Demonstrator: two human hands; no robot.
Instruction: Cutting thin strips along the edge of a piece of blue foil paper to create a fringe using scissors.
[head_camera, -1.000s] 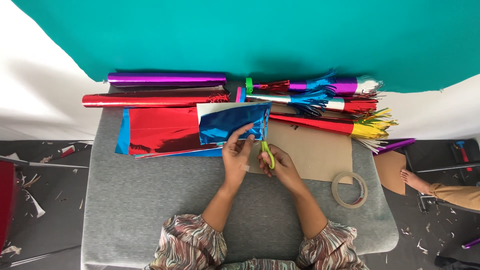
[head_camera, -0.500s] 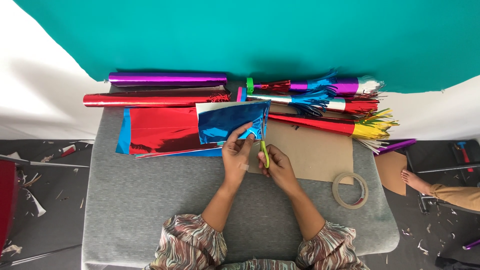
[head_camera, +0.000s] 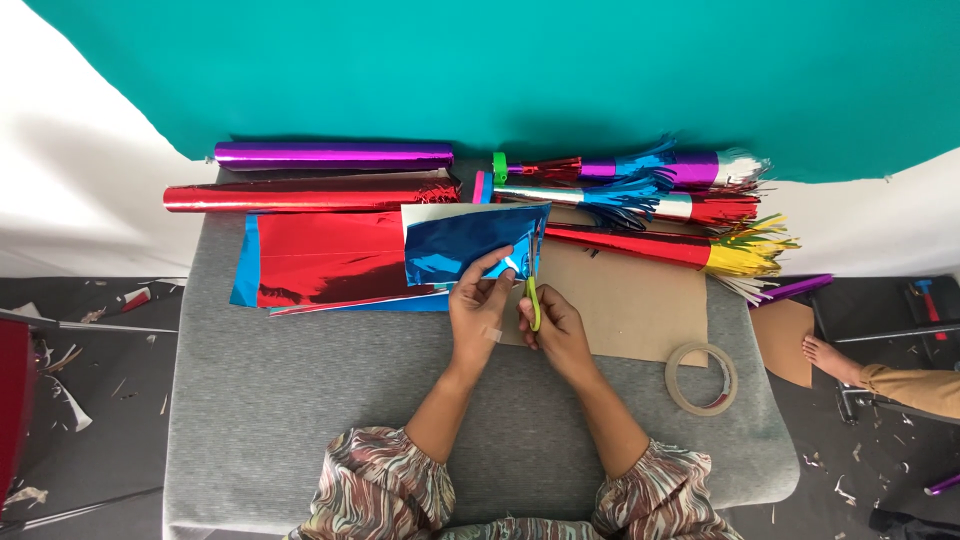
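Observation:
My left hand (head_camera: 480, 310) pinches the lower right corner of a folded sheet of shiny blue foil paper (head_camera: 455, 245), holding it up over the grey cushion. My right hand (head_camera: 553, 328) grips green-handled scissors (head_camera: 534, 295), blades pointing up into the right edge of the blue foil. The two hands are close together, almost touching, above a brown cardboard sheet (head_camera: 630, 300).
Red and blue foil sheets (head_camera: 320, 262) lie left of the hands. Purple (head_camera: 333, 155) and red (head_camera: 300, 195) foil rolls lie at the back, fringed foil sticks (head_camera: 660, 195) at back right. A tape roll (head_camera: 702, 378) sits right. Another person's foot (head_camera: 830, 358) is at the far right.
The hands, blue foil and scissors stay nearly in place. The scissors have shifted slightly along the foil's right edge.

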